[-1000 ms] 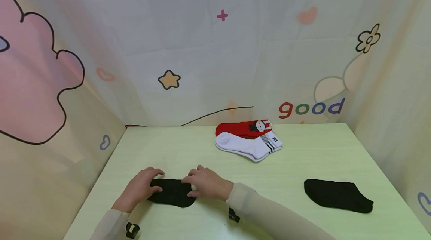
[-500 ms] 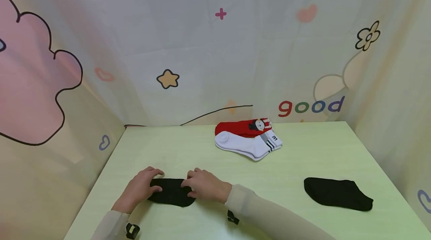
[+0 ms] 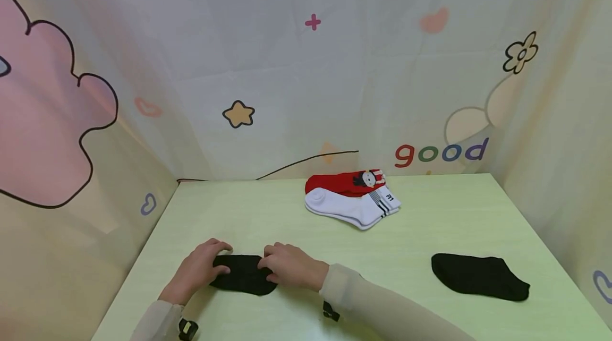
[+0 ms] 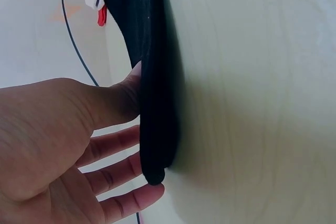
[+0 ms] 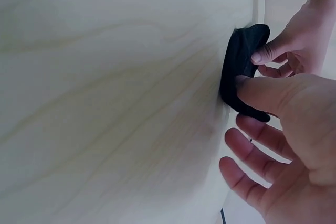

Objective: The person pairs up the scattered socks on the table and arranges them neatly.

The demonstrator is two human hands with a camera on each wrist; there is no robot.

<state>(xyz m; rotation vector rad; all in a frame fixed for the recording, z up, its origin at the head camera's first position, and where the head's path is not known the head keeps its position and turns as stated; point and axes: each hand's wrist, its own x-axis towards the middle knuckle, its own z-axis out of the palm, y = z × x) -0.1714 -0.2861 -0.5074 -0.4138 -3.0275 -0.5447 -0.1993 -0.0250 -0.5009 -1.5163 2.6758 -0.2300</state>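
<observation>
At the left front of the table lies a black ankle sock point(image 3: 243, 275), flat, with both hands on it. My left hand point(image 3: 195, 267) grips its left end, thumb on top and fingers at the far edge. In the left wrist view the thumb point(image 4: 128, 90) presses on the black fabric, while the other fingers lie partly behind it. My right hand point(image 3: 292, 266) pinches the sock's right end; the right wrist view shows its thumb point(image 5: 262, 94) on top and a finger point(image 5: 262, 129) by the lifted edge. A second black ankle sock point(image 3: 478, 276) lies untouched on the right.
White socks point(image 3: 341, 207) with black stripes lie at the table's back, overlapping red socks point(image 3: 330, 184) with a cartoon figure. The pale green table point(image 3: 411, 235) meets a printed cloth backdrop point(image 3: 287, 65) behind and at both sides.
My right hand's fingers have drawn slightly nearer over the sock's right end. The left hand and all the socks stay in place; the head view shifts a little.
</observation>
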